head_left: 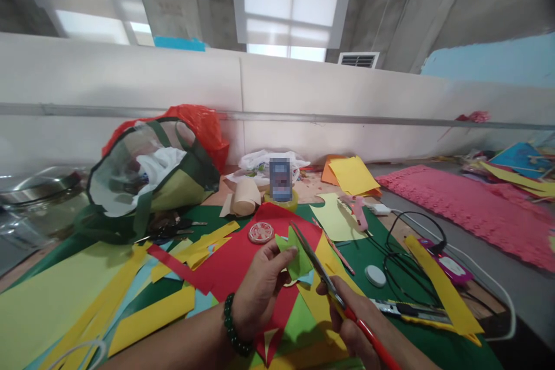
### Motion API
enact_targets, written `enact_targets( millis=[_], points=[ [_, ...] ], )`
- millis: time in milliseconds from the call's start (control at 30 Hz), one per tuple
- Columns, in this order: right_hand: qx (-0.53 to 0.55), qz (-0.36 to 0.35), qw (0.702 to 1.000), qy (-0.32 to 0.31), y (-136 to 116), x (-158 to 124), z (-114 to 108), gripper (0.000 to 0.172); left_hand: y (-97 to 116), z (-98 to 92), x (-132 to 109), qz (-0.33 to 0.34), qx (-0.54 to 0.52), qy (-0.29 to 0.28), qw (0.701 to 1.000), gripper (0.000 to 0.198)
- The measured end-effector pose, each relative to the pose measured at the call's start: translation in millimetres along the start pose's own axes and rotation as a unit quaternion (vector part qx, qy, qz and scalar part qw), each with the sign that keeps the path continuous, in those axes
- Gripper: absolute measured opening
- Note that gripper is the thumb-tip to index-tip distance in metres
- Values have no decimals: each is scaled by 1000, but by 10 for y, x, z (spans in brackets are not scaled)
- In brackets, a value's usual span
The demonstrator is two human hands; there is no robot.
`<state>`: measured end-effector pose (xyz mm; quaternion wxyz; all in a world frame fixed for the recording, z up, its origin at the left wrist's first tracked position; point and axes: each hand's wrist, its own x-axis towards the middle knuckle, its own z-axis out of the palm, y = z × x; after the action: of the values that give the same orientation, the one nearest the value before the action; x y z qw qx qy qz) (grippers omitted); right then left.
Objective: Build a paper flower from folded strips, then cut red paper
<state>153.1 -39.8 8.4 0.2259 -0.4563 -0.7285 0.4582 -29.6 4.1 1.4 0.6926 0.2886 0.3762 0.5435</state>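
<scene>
My left hand point(263, 280), with a dark beaded bracelet on its wrist, pinches a small folded piece of green paper point(296, 258) between thumb and fingers. My right hand point(347, 315) is closed round red-handled scissors point(323, 276). Their long metal blades point up and away, right beside the green paper's right edge. Whether the blades touch the paper I cannot tell. Below the hands lie red paper point(232, 263), a green paper piece point(302, 324) and yellow sheets. A round red-and-white disc point(261, 233) rests on the red paper just beyond my left hand.
Yellow paper strips point(151, 318) cover the left side. A green bag point(186, 176) stands behind them. At right are a pink glue gun point(358, 214), black cables, a utility knife point(396, 307), a white round lid point(375, 276) and a magenta power strip point(446, 263). A phone-like screen point(281, 179) stands at the back.
</scene>
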Motion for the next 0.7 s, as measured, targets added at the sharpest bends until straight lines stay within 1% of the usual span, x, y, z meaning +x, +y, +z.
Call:
enact_targets(
  millis=[167,333,567,700],
  points=[
    [3,-3,1000,-4,-9,18,12,78,33,34,-46,-1,-12,-15,1000,38],
    [4,5,1000,-6,16,29,1,76,59,74,-61,-18,-25,-20,999,39],
    [-8,1,1000,-8,97,64,2,78,62,64,-63,-25,-20,-35,999,39],
    [-11,-7,1000,0,145,66,19,77,58,53,-54,-23,-3,-43,999,42]
  ],
)
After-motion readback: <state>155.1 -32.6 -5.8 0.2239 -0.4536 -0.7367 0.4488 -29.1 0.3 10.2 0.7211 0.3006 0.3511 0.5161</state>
